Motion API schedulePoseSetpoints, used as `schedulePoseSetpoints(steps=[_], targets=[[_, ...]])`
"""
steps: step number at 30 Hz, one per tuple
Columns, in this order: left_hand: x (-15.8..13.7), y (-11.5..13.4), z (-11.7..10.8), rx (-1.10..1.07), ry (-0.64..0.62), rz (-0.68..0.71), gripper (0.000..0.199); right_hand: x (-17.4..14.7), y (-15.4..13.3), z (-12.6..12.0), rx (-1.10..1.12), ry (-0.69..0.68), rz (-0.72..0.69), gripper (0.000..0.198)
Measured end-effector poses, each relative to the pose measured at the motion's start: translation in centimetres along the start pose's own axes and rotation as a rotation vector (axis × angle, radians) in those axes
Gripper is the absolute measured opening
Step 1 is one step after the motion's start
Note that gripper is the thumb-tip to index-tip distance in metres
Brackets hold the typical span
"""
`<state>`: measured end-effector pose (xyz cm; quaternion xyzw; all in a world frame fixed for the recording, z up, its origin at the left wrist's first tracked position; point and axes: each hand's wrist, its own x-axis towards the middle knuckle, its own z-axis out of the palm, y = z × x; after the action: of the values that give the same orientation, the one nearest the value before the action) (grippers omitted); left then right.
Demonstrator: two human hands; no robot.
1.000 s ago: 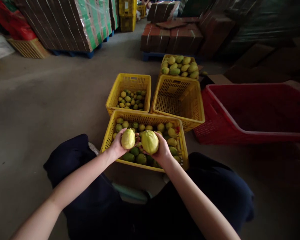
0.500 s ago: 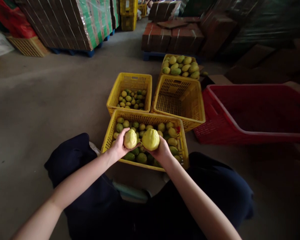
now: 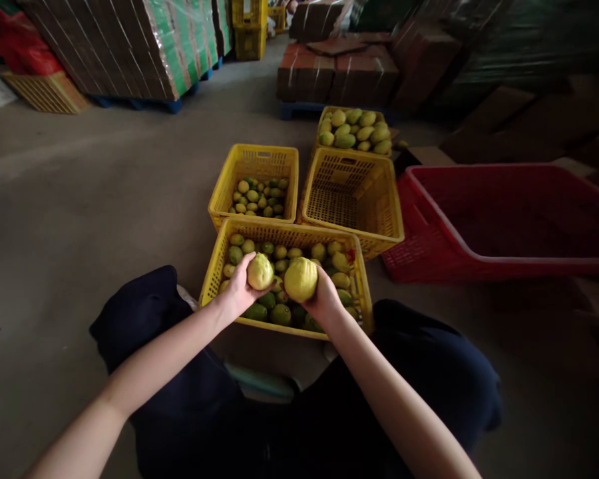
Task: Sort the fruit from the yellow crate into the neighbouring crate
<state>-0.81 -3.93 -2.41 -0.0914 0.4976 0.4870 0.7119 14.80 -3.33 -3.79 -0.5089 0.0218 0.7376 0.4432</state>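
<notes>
Over the nearest yellow crate [image 3: 284,227], my left hand [image 3: 237,289] is closed round a smaller yellow-green fruit [image 3: 260,271]. Close beside it, my right hand [image 3: 325,296] grips a larger, bumpy yellow-green fruit [image 3: 300,279] from its right side. A narrow gap parts the two fruits. Below them, the crate holds many green and yellow fruits [image 3: 280,315] of similar shape, partly hidden by my hands. Their exact kind I cannot make out.
Behind stand a yellow crate [image 3: 212,199] with small fruits in its bottom, a bare-bottomed yellow crate [image 3: 402,229] and a heaped one [image 3: 321,123]. A large red bin [image 3: 414,229] is at right. Pallets of cartons [image 3: 309,73] and wrapped stacks [image 3: 174,46] stand further back.
Both fruits have turned a little in my hands, the left one showing a rounder face now. My hands stay above the crate. The background has shifted slightly left.
</notes>
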Motion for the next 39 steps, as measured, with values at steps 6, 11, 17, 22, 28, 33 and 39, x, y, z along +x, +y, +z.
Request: schedulePoseSetpoints(steps=[6, 11, 17, 22, 28, 33, 39], targets=[[0.1, -0.2, -0.2, -0.077, -0.151, -0.064, 0.029, -0.5, -0.1, 0.4, 0.018, -0.038, -0.059, 0.035], [-0.6, -0.1, -0.2, -0.062, -0.160, -0.012, 0.020, -0.7, 1.0, -0.3, -0.391, 0.017, -0.818, 0.037], [-1.1, -1.4, 0.1, 0.130, -0.206, 0.213, 0.035, -1.6, 1.9, -1.1, -0.805, -0.131, -1.341, 0.040], [-1.4, -2.4, 0.0, 0.294, -0.229, 0.529, 0.033, -1.6, 2.3, -1.5, -0.815, -0.152, -1.388, 0.043], [-0.5, -2.2, 0.5, 0.235, -0.156, 0.380, 0.036, -0.9, 2.2, -1.1, -0.706, -0.104, -1.205, 0.042], [0.5, -0.9, 0.9, 0.037, -0.097, 0.012, 0.035, 0.8, 2.2, 0.1, -0.244, 0.102, -0.521, 0.032], [0.3, 0.4, 1.3, 0.008, -0.176, -0.051, 0.031, 0.5, 0.9, 0.3, 0.024, -0.035, -0.141, 0.020]])
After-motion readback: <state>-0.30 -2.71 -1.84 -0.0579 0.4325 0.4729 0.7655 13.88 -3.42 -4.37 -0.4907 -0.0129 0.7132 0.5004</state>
